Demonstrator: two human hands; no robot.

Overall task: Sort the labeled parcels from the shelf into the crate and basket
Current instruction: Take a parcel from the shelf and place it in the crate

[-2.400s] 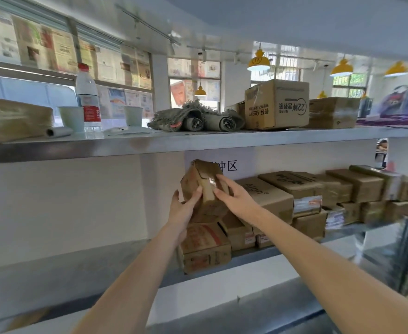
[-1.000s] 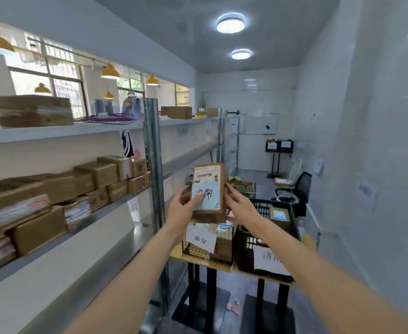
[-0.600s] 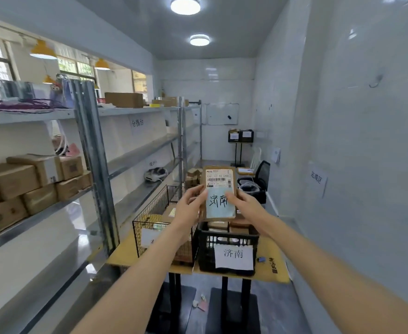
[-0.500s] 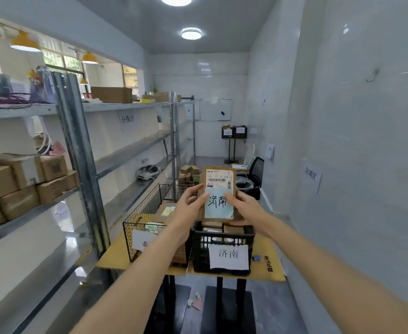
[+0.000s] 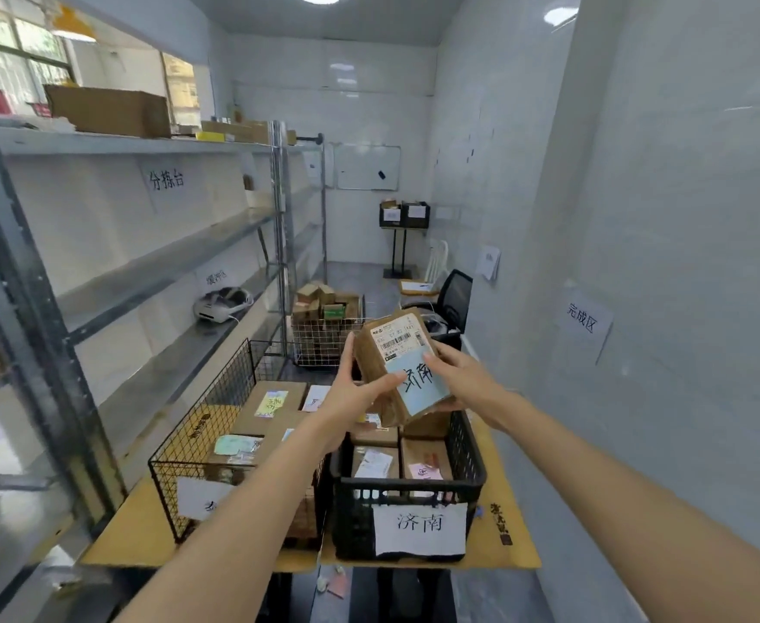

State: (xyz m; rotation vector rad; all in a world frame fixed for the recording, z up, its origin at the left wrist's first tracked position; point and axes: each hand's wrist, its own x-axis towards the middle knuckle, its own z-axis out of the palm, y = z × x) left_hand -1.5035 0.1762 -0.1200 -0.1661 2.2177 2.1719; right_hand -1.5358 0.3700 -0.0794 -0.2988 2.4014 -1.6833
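Two hands hold one small cardboard parcel (image 5: pixel 402 364) tilted above the black plastic crate (image 5: pixel 407 492). Left hand (image 5: pixel 360 391) fingers curl round its left edge, thumb across the pale blue paper label (image 5: pixel 420 382); right hand (image 5: pixel 459 375) fingers clamp its right side. Beside the crate stands a black wire basket (image 5: pixel 216 442) holding flat brown boxes, both on a yellowish table (image 5: pixel 508 528).

A yellow-topped table (image 5: pixel 510 539) carries a wire basket (image 5: pixel 198 447) and black crate (image 5: pixel 472 481) side by side.
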